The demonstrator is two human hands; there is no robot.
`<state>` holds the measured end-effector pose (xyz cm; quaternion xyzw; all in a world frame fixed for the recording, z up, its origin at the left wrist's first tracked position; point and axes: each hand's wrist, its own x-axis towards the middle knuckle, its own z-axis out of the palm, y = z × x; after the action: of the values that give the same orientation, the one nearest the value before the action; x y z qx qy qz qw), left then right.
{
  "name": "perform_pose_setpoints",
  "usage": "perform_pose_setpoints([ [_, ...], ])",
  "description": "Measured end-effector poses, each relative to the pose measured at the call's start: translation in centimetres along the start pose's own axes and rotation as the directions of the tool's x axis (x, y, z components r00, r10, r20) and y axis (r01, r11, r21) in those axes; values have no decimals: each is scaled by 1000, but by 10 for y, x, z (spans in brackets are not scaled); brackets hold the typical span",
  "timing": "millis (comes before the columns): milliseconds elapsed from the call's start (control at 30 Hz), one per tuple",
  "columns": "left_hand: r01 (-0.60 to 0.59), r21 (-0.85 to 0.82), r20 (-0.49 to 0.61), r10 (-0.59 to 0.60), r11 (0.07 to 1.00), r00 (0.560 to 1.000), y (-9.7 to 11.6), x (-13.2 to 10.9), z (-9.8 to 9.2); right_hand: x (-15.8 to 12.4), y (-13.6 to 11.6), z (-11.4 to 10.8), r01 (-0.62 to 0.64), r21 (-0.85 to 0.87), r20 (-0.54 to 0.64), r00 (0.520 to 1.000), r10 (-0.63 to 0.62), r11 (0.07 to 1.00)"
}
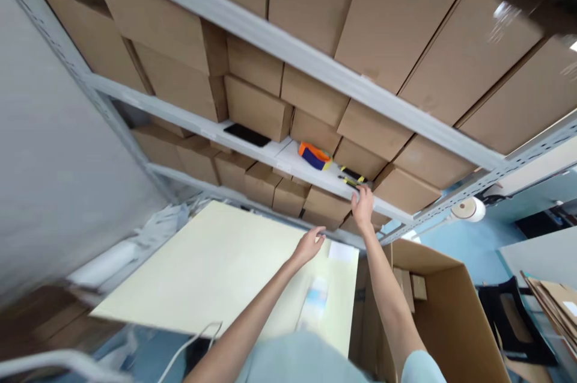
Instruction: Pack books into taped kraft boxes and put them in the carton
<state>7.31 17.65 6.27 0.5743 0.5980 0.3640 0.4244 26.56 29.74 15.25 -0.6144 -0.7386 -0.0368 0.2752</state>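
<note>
Yellow and black tools [354,175] lie beside the curled right hand [363,207], its grip unclear; left hand [309,246] half open, empty.

No lettering, numbers or signs can be read

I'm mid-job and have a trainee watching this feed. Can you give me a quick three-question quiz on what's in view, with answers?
1. True or false: the left hand is inside the open carton.
2. Which thing on the white shelf is nearest the right hand?
A) the black flat item
B) the yellow-and-black tools
C) the orange-and-blue item
3. Fill in: the open carton holds smaller cardboard ____.

Key:
1. False; the left hand shows over the cream surface.
2. B
3. boxes
</note>
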Motion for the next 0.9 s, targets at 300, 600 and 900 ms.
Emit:
perform_pose_setpoints([
  [300,405,208,277,-450,890,849,-148,-143,59,-323,49,47,-613,78,494,709,504,786],
  [600,356,172,454,-395,919,799,-169,-170,93,-402,32,79,-880,-44,619,348,704,473],
  [900,397,97,509,-388,913,768,-172,-167,115,-388,23,98,-901,20,668,335,664,434],
])
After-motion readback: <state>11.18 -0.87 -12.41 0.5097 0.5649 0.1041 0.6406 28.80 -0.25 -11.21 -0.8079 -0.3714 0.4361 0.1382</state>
